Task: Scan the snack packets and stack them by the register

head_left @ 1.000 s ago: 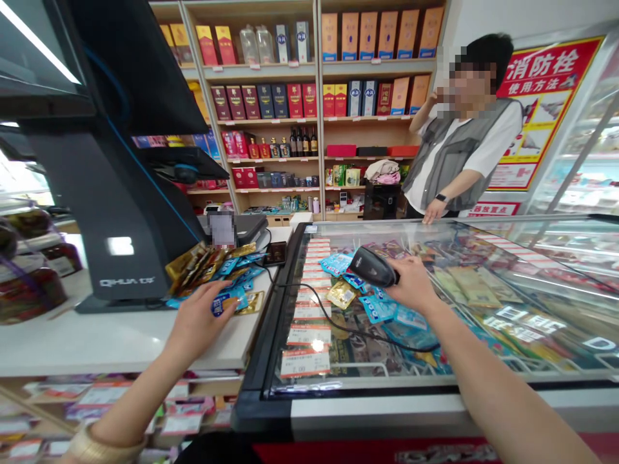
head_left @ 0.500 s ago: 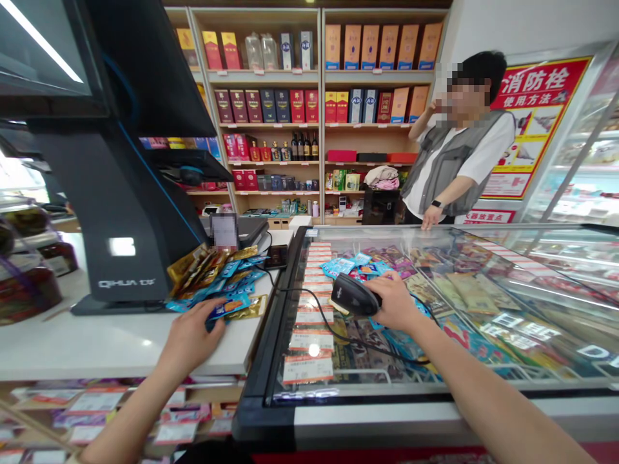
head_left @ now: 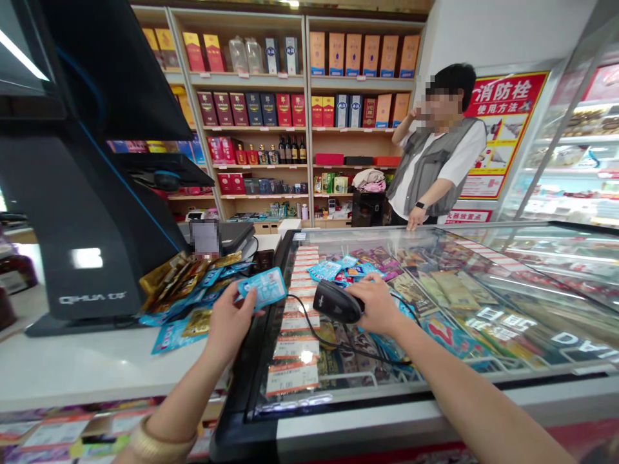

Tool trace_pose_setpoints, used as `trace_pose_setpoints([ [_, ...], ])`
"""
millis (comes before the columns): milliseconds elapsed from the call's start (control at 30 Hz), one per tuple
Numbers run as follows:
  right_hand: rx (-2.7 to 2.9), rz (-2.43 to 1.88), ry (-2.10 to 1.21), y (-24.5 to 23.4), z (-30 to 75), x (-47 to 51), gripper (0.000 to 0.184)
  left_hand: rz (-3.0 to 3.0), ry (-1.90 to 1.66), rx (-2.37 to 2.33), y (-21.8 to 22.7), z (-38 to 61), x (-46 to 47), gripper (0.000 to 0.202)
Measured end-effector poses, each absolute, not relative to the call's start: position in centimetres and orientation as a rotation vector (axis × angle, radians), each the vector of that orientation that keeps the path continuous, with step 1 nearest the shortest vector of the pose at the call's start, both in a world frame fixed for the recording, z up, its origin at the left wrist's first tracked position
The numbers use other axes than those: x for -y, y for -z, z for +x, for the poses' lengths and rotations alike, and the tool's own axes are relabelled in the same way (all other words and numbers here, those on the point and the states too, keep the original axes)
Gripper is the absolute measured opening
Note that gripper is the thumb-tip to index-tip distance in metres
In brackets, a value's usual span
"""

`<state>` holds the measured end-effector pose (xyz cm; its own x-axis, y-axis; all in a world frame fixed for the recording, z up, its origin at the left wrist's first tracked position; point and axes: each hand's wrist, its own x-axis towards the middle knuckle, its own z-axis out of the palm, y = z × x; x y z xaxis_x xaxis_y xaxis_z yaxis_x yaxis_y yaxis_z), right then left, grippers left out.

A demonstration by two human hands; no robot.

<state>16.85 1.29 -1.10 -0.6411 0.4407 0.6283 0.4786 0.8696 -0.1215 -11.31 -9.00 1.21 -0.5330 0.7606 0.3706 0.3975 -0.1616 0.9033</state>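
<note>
Between thumb and fingers, my left hand (head_left: 233,316) grips a small blue snack packet (head_left: 265,287), raised above the counter's right edge. My right hand (head_left: 380,303) is wrapped round a black barcode scanner (head_left: 336,301), whose head points left toward the packet. The scanner's cable (head_left: 314,328) loops over the freezer's glass top. Left of my left hand lies a heap of blue and gold packets (head_left: 188,290) on the white counter. More blue packets (head_left: 325,269) rest on the glass just beyond the scanner.
A dark checkout terminal (head_left: 91,212) stands on the white counter (head_left: 97,374) at left. The glass-topped freezer (head_left: 464,361) fills the right side. Behind it a person (head_left: 435,161) rests one hand on its far edge. Shelves of boxes and bottles (head_left: 285,109) line the back.
My left hand has lifted a blue packet off the counter heap and moved right, toward the scanner. My right hand still holds the scanner. The view has shifted slightly.
</note>
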Motion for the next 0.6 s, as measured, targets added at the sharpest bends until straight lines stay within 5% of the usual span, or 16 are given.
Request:
trace_pose_setpoints([
  [600, 2.483, -0.729, 0.043, 0.6, 16.3, -0.8, 0.030, 1.476, -1.534, -1.846, 2.0, -10.2, 6.7, 0.035],
])
